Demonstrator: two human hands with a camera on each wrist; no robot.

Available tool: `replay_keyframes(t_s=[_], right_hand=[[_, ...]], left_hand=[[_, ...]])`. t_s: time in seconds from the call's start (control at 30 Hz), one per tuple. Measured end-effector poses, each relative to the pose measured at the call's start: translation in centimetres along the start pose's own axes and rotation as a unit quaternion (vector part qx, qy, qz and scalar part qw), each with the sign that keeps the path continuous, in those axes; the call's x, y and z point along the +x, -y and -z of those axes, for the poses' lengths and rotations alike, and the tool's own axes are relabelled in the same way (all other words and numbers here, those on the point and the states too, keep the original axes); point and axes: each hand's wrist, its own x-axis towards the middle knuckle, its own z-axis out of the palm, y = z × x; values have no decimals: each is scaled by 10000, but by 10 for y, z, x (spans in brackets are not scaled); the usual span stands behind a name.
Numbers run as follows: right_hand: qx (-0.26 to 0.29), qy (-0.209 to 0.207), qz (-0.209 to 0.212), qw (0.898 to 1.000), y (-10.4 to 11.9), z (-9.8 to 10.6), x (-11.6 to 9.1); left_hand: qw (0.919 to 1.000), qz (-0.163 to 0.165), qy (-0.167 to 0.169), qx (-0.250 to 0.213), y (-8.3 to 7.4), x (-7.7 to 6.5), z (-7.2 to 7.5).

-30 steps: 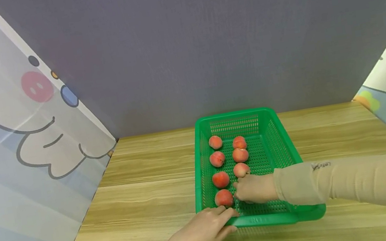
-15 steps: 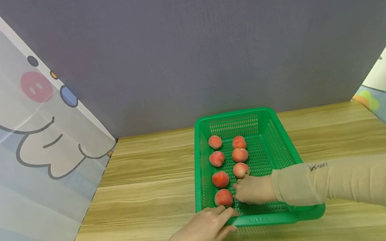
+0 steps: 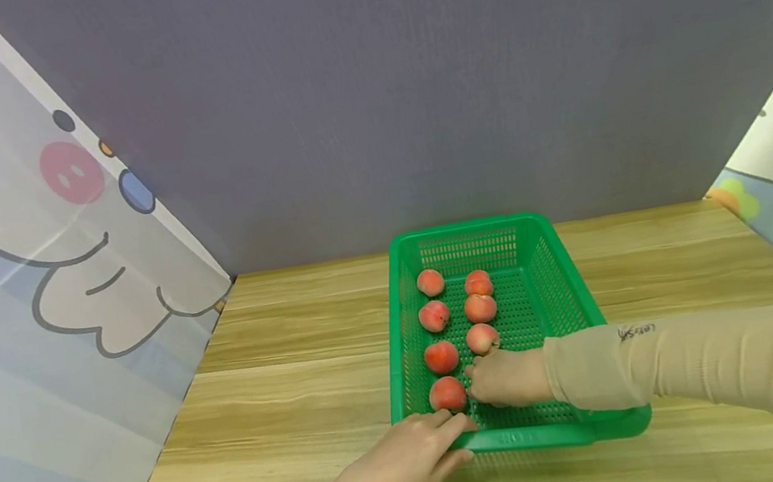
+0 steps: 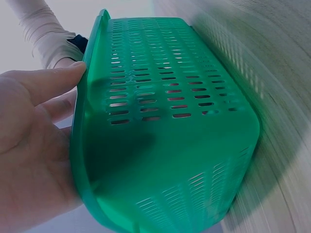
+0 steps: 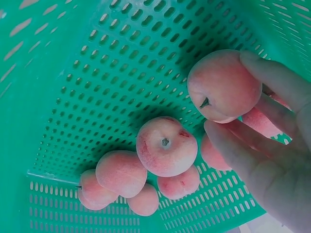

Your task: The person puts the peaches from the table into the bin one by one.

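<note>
A green perforated plastic basket [image 3: 539,438] holds several peaches on its floor. Along its left side runs a column of peaches [image 3: 440,357], with a second column [image 3: 480,309] to the right of it. My left hand [image 3: 402,462] grips the near left corner of the rim, fingers over the edge and thumb outside, close to the nearest left peach [image 3: 448,394]. Inside the basket, my right hand [image 3: 507,378] is at the near end of the second column. The right wrist view shows it pinching a peach [image 5: 223,85] between thumb and fingers; the hand hides this peach in the head view.
The basket stands on a wood-grain table [image 3: 284,409]. A plain grey wall [image 3: 454,95] rises behind it, and cartoon-printed sheets [image 3: 1,251] hang at both sides. My right sleeve [image 3: 678,355] crosses over the basket's right rim.
</note>
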Motion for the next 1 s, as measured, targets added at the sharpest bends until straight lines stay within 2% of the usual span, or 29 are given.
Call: replay_keyframes(t_s=[0.37, 0.7, 0.87, 1.0], right_hand=[[703, -112, -76, 9974, -2, 3, -4], [548, -1033, 121, 9931, -11, 16, -21], [1001, -1391, 7, 9852, -20, 27, -38], [1296, -1641, -118, 9778, -27, 33, -53]], left_hand=[[10000, 19, 42, -82, 1, 1, 0], [9996, 117, 202, -164, 0, 0, 2], [9986, 250, 392, -252, 0, 0, 7], [9985, 248, 381, -311, 1, 1, 10]])
